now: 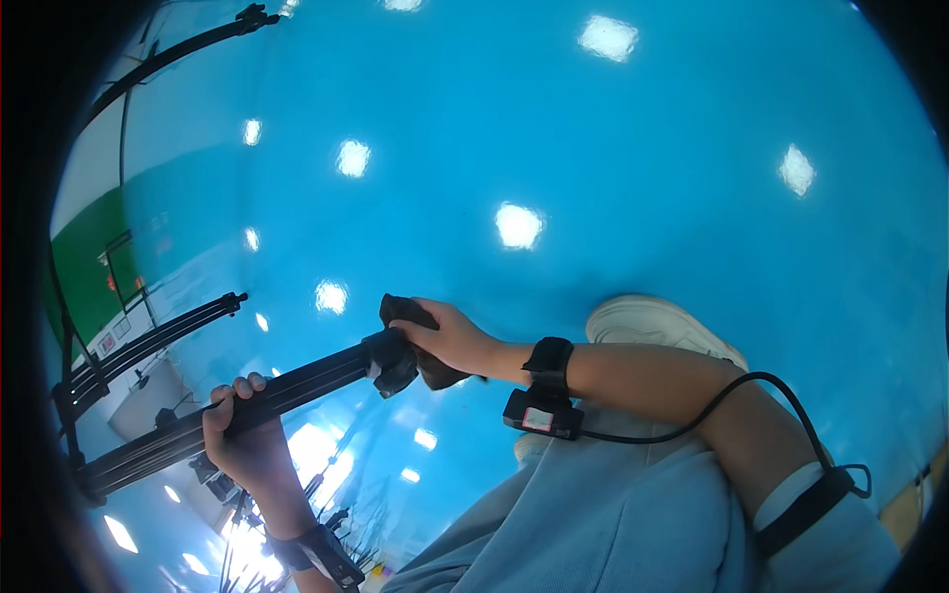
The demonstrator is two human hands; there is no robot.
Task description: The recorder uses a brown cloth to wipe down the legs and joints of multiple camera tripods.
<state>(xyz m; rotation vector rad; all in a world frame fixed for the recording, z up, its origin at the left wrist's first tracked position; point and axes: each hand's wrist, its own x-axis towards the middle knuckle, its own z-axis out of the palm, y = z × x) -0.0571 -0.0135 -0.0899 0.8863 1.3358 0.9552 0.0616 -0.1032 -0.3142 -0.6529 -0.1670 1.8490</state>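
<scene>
A black tripod leg (311,385), built of parallel tubes, slants across the left side, raised off the floor. My left hand (241,437) wraps around its middle, with the fingers curled over the top. At the leg's near end is a chunky black end fitting (389,359). There my right hand (452,337) grips a dark cloth (408,311), which is bunched over and behind the fitting. Part of the cloth hangs below the fingers. Each wrist carries a strapped black device; a cable (667,437) runs from the right one up the forearm.
Two more black legs, one at mid-left (163,337) and one at the upper left (193,44), extend from the left edge. Glossy blue floor (630,148) reflects the lights. My white shoe (660,322) stands below the right arm. Dark stands (237,511) appear at lower left.
</scene>
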